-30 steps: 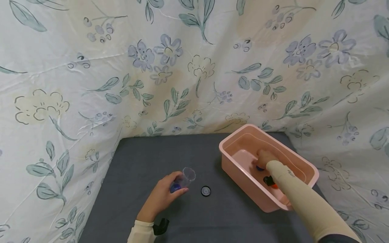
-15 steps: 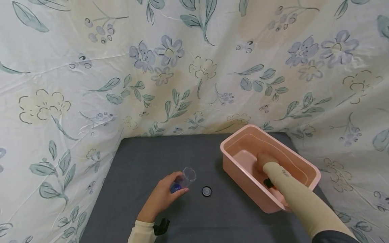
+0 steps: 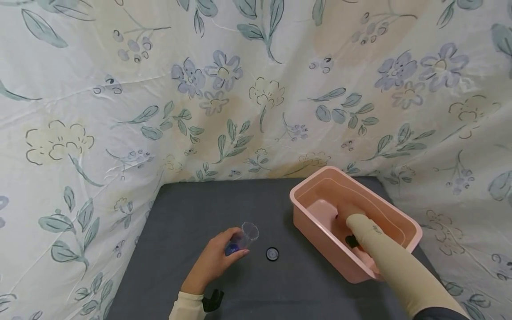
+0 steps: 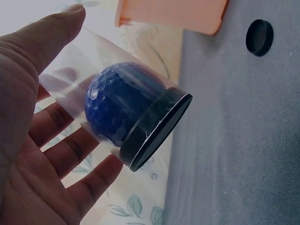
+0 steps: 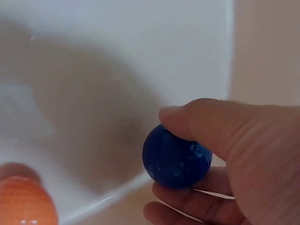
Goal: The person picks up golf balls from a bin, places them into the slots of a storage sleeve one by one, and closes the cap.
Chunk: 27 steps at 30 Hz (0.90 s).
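Observation:
My left hand point(image 3: 214, 259) holds a clear plastic tube point(image 3: 249, 232) above the dark table, its mouth tilted up to the right. Inside the tube, in the left wrist view, a dark blue golf ball point(image 4: 112, 103) sits against the black cap point(image 4: 159, 129) that closes the bottom end. Down in the pink bin is my right hand point(image 3: 347, 211), mostly hidden by sleeve and wall. The right wrist view shows it pinching another blue golf ball point(image 5: 174, 159) between thumb and fingers. An orange golf ball point(image 5: 26, 202) lies nearby in the bin.
The pink bin point(image 3: 316, 238) stands angled at the table's right side, its walls high around the right hand. A loose round black cap point(image 3: 272, 254) lies on the table between the left hand and the bin. Floral cloth point(image 3: 264, 146) hangs behind and at both sides.
My right hand has shifted slightly deeper into the bin, and its sleeve covers more of what lies there; the blue ball seen under it earlier is hidden in the head view. The left hand stays put.

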### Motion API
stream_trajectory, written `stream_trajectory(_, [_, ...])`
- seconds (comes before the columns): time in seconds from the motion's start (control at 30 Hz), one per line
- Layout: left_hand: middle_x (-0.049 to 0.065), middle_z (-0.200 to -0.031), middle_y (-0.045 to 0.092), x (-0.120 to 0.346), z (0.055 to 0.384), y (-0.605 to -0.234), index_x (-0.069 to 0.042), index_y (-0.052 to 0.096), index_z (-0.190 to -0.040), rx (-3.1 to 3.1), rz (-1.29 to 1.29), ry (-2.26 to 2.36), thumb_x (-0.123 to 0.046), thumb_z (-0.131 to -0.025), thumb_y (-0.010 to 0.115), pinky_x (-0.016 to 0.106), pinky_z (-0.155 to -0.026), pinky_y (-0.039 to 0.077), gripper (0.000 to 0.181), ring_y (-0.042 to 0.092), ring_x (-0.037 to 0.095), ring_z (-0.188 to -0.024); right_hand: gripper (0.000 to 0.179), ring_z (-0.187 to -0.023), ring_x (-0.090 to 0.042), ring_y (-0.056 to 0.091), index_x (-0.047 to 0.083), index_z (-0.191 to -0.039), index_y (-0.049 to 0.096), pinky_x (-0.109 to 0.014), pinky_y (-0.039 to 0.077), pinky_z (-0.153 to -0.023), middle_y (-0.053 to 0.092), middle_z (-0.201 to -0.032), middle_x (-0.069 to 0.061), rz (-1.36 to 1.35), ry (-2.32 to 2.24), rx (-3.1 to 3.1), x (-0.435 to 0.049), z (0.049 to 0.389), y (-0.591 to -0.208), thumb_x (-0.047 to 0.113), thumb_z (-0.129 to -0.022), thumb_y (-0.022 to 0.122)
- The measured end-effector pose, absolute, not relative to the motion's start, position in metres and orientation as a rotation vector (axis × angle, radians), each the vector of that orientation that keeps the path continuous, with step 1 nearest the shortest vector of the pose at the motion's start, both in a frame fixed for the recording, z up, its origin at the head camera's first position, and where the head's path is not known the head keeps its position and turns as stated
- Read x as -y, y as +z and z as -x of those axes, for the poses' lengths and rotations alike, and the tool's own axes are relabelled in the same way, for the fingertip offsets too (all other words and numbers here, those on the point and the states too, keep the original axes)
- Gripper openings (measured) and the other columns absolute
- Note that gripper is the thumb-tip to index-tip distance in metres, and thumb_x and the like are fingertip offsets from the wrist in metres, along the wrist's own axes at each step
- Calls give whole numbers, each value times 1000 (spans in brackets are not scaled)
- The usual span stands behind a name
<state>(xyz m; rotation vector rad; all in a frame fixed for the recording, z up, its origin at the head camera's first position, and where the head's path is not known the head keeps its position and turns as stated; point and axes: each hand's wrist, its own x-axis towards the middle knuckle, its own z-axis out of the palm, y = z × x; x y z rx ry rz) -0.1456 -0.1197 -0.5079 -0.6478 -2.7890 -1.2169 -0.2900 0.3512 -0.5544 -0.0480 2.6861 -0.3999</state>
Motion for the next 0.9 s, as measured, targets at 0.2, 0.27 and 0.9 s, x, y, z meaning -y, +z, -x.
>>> stream_trajectory(0.2, [-11,-119,68,123,142,-506,-22,60,-135,2788,664,-1213,-47,-92,76,40,-88,59,52,66,7,-104,24,-65,-23,55,7,-79,63,-33,41,-56,52,-72,-4,10,-582,-2690,-347,283,-539,23,-82,80])
stream_trajectory(0.27, [-11,-119,68,124,140,-505,-21,61,-134,2787,673,-1208,-46,-92,77,40,-88,59,52,66,7,-103,26,-65,-24,54,5,-81,63,-33,41,-57,51,-72,-6,35,-603,-2710,-345,278,-534,24,-82,81])
stream_trajectory(0.9, [-9,-116,68,118,138,-505,-17,62,-133,2771,726,-1185,-46,-93,75,36,-86,58,52,65,5,-102,35,-78,-23,59,4,-105,70,-33,54,-69,68,-91,-9,101,-760,-2891,-316,246,-477,32,-87,84])
